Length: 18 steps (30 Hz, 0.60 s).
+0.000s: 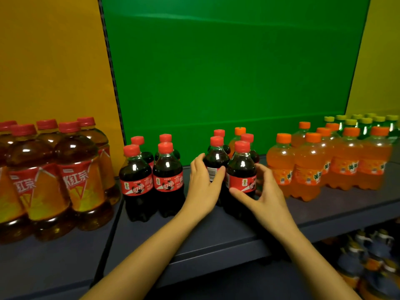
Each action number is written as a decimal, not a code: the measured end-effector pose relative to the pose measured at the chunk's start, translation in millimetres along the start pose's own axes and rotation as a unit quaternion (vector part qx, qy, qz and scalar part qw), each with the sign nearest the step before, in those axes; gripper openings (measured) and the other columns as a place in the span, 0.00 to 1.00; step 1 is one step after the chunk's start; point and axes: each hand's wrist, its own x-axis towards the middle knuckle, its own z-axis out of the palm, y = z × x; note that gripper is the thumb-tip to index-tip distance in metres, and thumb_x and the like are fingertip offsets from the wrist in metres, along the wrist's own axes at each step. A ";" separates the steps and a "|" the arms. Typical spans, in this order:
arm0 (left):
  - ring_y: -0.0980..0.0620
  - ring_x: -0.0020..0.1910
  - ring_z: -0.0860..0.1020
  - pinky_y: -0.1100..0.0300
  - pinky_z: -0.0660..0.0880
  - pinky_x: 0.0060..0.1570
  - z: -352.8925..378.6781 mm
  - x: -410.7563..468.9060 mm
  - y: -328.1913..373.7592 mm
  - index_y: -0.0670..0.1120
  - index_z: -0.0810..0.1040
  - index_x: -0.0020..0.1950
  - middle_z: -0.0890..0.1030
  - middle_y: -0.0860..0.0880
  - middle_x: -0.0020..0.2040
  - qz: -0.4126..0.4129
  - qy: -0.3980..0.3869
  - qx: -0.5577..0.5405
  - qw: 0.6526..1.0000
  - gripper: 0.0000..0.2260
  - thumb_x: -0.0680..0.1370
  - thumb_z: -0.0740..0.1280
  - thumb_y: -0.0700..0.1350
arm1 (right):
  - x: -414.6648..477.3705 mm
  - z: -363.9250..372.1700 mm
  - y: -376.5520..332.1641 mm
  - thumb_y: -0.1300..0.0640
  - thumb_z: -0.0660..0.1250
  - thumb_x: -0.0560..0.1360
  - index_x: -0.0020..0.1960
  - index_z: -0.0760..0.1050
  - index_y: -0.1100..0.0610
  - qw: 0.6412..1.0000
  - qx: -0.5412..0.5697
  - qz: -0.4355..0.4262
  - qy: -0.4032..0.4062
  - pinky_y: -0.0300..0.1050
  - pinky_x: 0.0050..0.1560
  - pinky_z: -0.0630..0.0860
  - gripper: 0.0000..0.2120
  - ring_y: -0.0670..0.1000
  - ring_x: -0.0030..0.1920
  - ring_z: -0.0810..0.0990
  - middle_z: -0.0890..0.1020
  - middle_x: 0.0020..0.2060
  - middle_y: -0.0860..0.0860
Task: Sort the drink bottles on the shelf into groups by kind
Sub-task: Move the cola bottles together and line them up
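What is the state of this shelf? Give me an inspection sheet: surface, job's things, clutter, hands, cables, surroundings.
Surface: dark blue metal shelf, bottles standing upright.
Job's things: large amber plastic tea bottles with red caps at left; dark cola bottles with red caps in two clusters of four; orange soda bottles with orange caps at right; green bottles with yellow caps behind them.
Clutter: one orange-capped bottle stands behind the right cola cluster.
Hands: left hand grips the front-left cola bottle of that cluster; right hand grips the front-right cola bottle.
Cables: nothing seen.
Surroundings: green back panel, yellow side panels; blurred bottles on a lower shelf.
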 end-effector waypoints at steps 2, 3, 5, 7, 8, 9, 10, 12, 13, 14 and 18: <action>0.51 0.68 0.65 0.64 0.61 0.62 7.6 10.2 1.7 0.44 0.56 0.72 0.62 0.47 0.70 -0.034 0.012 -0.019 0.999 0.25 0.78 0.61 0.50 | 4.3 -4.7 3.4 0.51 0.75 0.66 0.64 0.62 0.46 1.000 -0.013 -0.003 -0.013 0.36 0.56 0.72 0.32 0.41 0.55 0.74 0.71 0.58 0.45; 0.50 0.66 0.67 0.63 0.62 0.60 10.8 14.0 2.8 0.44 0.58 0.70 0.64 0.47 0.68 -0.045 0.019 -0.026 0.998 0.24 0.78 0.62 0.50 | 6.0 -7.4 5.4 0.51 0.75 0.66 0.65 0.63 0.47 1.000 -0.018 -0.006 -0.018 0.39 0.58 0.72 0.33 0.43 0.56 0.74 0.71 0.58 0.45; 0.48 0.62 0.70 0.59 0.67 0.59 16.8 20.7 3.6 0.45 0.62 0.66 0.66 0.47 0.63 -0.061 0.031 -0.038 0.997 0.22 0.76 0.64 0.52 | 8.6 -12.8 8.6 0.51 0.76 0.65 0.65 0.63 0.48 0.999 -0.023 -0.010 -0.022 0.40 0.58 0.72 0.33 0.44 0.57 0.74 0.70 0.57 0.45; 0.48 0.59 0.71 0.56 0.69 0.60 21.6 26.3 4.1 0.46 0.65 0.61 0.68 0.48 0.59 -0.075 0.037 -0.051 0.995 0.20 0.74 0.67 0.52 | 10.6 -17.6 11.5 0.50 0.76 0.65 0.65 0.63 0.48 0.999 -0.033 -0.020 -0.023 0.39 0.57 0.72 0.33 0.44 0.57 0.73 0.70 0.56 0.44; 0.49 0.58 0.71 0.58 0.69 0.58 22.7 28.2 4.5 0.47 0.65 0.59 0.67 0.48 0.58 -0.080 0.037 -0.052 0.995 0.19 0.73 0.68 0.52 | 11.3 -20.0 12.3 0.49 0.76 0.64 0.65 0.63 0.48 0.998 -0.042 -0.026 -0.027 0.40 0.58 0.72 0.33 0.44 0.58 0.73 0.70 0.56 0.44; 0.51 0.56 0.70 0.60 0.68 0.56 23.1 29.9 5.0 0.49 0.65 0.57 0.67 0.49 0.57 -0.081 0.040 -0.044 0.995 0.18 0.73 0.69 0.51 | 12.3 -22.6 12.4 0.47 0.75 0.64 0.64 0.63 0.48 0.997 -0.052 -0.034 -0.033 0.41 0.58 0.72 0.34 0.44 0.58 0.73 0.70 0.56 0.43; 0.52 0.53 0.70 0.62 0.67 0.53 22.4 31.4 4.9 0.50 0.66 0.56 0.66 0.49 0.55 -0.076 0.047 -0.027 0.996 0.18 0.72 0.70 0.50 | 13.4 -25.8 11.5 0.45 0.75 0.64 0.64 0.63 0.48 0.996 -0.063 -0.045 -0.041 0.42 0.59 0.72 0.34 0.44 0.59 0.72 0.70 0.56 0.43; 0.53 0.52 0.70 0.65 0.67 0.51 19.0 32.7 5.4 0.49 0.68 0.57 0.67 0.50 0.54 -0.050 0.068 0.027 0.996 0.19 0.71 0.72 0.50 | 17.3 -34.8 4.6 0.38 0.71 0.63 0.64 0.63 0.46 0.994 -0.069 -0.073 -0.049 0.40 0.59 0.71 0.34 0.43 0.59 0.72 0.69 0.55 0.42; 0.53 0.53 0.70 0.65 0.67 0.52 16.9 32.8 6.0 0.47 0.69 0.59 0.68 0.50 0.55 -0.034 0.076 0.057 0.995 0.21 0.70 0.72 0.50 | 20.9 -40.6 -1.2 0.35 0.68 0.63 0.63 0.62 0.45 0.993 -0.065 -0.090 -0.047 0.36 0.58 0.70 0.33 0.42 0.58 0.71 0.69 0.55 0.40; 0.53 0.56 0.71 0.65 0.67 0.54 14.6 33.1 6.8 0.44 0.69 0.62 0.69 0.49 0.56 -0.020 0.082 0.084 0.993 0.24 0.70 0.72 0.50 | 25.8 -46.8 -8.5 0.34 0.65 0.64 0.63 0.62 0.44 0.991 -0.059 -0.110 -0.043 0.32 0.57 0.68 0.31 0.41 0.58 0.70 0.69 0.54 0.40; 0.49 0.61 0.71 0.60 0.68 0.59 3.8 37.9 13.4 0.41 0.66 0.65 0.72 0.45 0.62 -0.006 0.062 0.179 0.982 0.27 0.72 0.71 0.50 | 62.1 -65.7 -36.6 0.41 0.62 0.73 0.61 0.70 0.52 0.978 -0.053 -0.190 -0.060 0.42 0.59 0.71 0.21 0.45 0.56 0.74 0.74 0.54 0.46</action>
